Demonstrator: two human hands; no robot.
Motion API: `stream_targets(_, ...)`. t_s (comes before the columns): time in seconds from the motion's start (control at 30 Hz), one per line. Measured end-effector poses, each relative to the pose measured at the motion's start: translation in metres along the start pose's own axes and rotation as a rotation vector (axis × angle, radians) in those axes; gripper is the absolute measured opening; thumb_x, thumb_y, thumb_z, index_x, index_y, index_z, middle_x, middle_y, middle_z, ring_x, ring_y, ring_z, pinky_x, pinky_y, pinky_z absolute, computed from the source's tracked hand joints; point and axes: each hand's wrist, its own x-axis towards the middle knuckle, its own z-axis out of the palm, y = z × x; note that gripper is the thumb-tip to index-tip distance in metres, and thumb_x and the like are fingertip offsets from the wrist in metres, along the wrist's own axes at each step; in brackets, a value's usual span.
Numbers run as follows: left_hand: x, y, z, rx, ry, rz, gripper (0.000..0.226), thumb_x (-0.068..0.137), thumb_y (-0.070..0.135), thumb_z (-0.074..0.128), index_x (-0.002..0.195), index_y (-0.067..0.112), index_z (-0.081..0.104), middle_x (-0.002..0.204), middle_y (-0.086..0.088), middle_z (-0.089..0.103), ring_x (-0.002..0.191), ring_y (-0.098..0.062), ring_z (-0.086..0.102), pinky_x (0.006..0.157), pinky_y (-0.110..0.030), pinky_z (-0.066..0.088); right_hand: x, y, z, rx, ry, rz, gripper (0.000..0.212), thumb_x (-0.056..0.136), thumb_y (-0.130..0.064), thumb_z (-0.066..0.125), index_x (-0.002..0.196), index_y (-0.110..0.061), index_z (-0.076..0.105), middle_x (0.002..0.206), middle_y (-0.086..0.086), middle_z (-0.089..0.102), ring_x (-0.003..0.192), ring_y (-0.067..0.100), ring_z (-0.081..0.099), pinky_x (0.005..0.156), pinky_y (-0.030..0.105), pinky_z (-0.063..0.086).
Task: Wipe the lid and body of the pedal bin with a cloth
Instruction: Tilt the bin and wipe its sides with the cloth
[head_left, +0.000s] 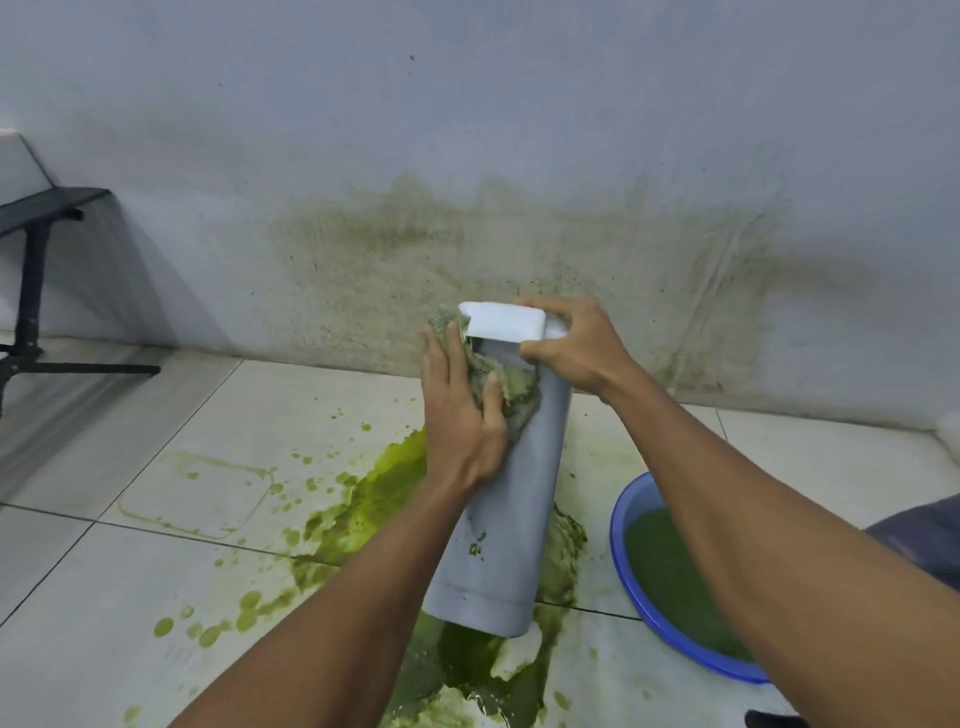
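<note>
A tall grey pedal bin (498, 530) stands tilted on the tiled floor in a green puddle. Its white lid (506, 322) sits at the top, slightly lifted. My right hand (576, 348) grips the lid's right end and the bin's top edge. A green-stained cloth (498, 374) is pressed against the upper left side of the bin just under the lid, held there by my left hand (460, 410). Part of the cloth is hidden under my fingers.
Green liquid (374, 499) is spilled over the white tiles around the bin's base. A blue basin (675, 587) of green water sits on the floor to the right. The wall (519, 249) behind is stained green. A black metal frame (36, 270) stands at the far left.
</note>
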Motion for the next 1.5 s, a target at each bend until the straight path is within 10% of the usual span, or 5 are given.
stream_targets(0.27, 0.011, -0.01, 0.046, 0.2, 0.113, 0.025, 0.083, 0.103, 0.052, 0.04, 0.164, 0.01, 0.001, 0.171, -0.017, -0.003, 0.159, -0.027, -0.001, 0.127, -0.039, 0.002, 0.021, 0.022, 0.029, -0.087, 0.279, -0.11, 0.064, 0.062, -0.081, 0.063, 0.106, -0.035, 0.066, 0.106, -0.016, 0.067, 0.102, 0.013, 0.061, 0.085, 0.038, 0.053)
stream_targets(0.73, -0.135, -0.116, 0.04, 0.421, -0.034, 0.25, 0.07, 0.107, 0.045, 0.028, 0.16, 0.001, 0.014, 0.168, -0.026, 0.005, 0.156, -0.044, 0.005, 0.125, -0.056, 0.014, 0.04, 0.033, 0.034, 0.036, 0.241, -0.078, 0.052, 0.064, -0.07, 0.078, 0.103, -0.035, 0.07, 0.109, -0.02, 0.067, 0.108, 0.006, 0.059, 0.091, 0.034, 0.052)
stream_targets(1.27, -0.152, -0.142, 0.009, 0.683, -0.536, 1.092, 0.059, 0.1, 0.015, 0.028, 0.158, 0.003, 0.029, 0.167, -0.016, 0.026, 0.155, -0.032, 0.021, 0.128, -0.044, 0.016, 0.05, 0.036, 0.026, 0.117, 0.165, -0.075, 0.05, 0.061, -0.068, 0.081, 0.098, -0.036, 0.072, 0.103, -0.02, 0.069, 0.1, 0.001, 0.062, 0.086, 0.03, 0.054)
stream_targets(1.5, -0.147, -0.13, 0.013, 0.842, -0.65, 1.202, 0.066, 0.102, 0.037, 0.041, 0.161, 0.01, 0.025, 0.17, -0.011, 0.017, 0.158, -0.027, 0.011, 0.129, -0.041, 0.007, 0.046, 0.041, 0.019, 0.163, 0.153, -0.086, 0.045, 0.063, -0.063, 0.082, 0.096, -0.034, 0.072, 0.102, -0.019, 0.069, 0.097, -0.001, 0.063, 0.082, 0.021, 0.051)
